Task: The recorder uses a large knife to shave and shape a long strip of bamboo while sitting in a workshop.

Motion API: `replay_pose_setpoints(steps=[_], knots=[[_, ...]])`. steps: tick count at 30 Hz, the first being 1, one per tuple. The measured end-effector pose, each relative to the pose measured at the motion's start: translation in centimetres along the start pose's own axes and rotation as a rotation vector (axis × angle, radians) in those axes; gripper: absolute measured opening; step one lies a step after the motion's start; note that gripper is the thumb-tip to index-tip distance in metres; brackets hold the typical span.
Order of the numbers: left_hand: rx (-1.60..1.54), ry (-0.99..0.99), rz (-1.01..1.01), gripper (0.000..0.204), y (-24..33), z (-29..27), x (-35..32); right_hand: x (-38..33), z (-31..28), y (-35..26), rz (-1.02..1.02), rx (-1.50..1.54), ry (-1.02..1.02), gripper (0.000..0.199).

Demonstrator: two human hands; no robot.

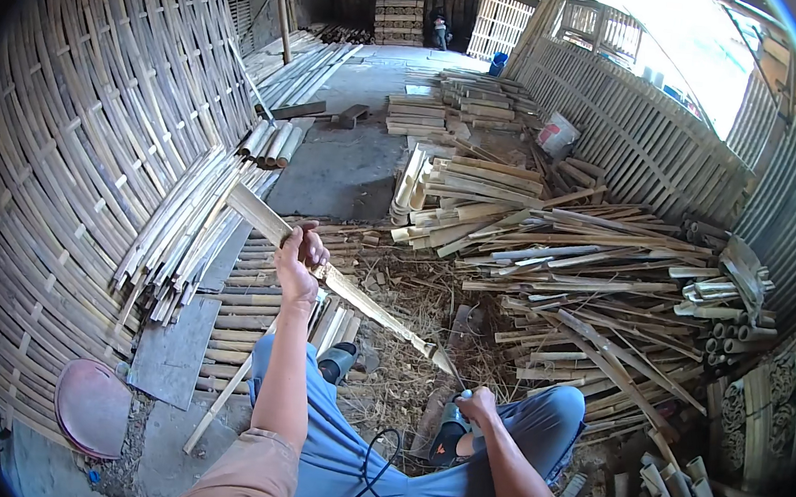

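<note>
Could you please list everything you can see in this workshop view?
bamboo slat: one, pale tan, held across the knees
power tool: one, dark with black cord, at slat's near end
woven bamboo panel: one, tan, left
loose slat bundle: one, pale, beside panel
offcut pile: one heap, tan, right
stacked slats: several stacks, pale, centre back
round lid: one, reddish, lower left
left hand: grip on slat
right hand: grip on power tool
</note>
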State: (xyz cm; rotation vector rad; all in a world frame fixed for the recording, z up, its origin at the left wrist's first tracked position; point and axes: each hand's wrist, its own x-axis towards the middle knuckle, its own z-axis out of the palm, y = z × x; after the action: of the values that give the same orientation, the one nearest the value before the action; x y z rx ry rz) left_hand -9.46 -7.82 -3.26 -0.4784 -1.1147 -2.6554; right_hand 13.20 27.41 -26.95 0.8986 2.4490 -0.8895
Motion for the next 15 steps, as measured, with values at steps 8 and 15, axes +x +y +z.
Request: replay_pose_setpoints(steps=[8, 15], knots=[[0.111, -0.11, 0.103, 0.05, 2.5, 0.3, 1.5, -0.8, -0.9, -2.2, -0.394, 0.3, 0.281, 0.032], [0.002, -0.136, 0.116, 0.035, 2.8, 0.7, 0.7, -0.1, 1.6, -0.9, -0.294, 0.021, 0.278, 0.03]])
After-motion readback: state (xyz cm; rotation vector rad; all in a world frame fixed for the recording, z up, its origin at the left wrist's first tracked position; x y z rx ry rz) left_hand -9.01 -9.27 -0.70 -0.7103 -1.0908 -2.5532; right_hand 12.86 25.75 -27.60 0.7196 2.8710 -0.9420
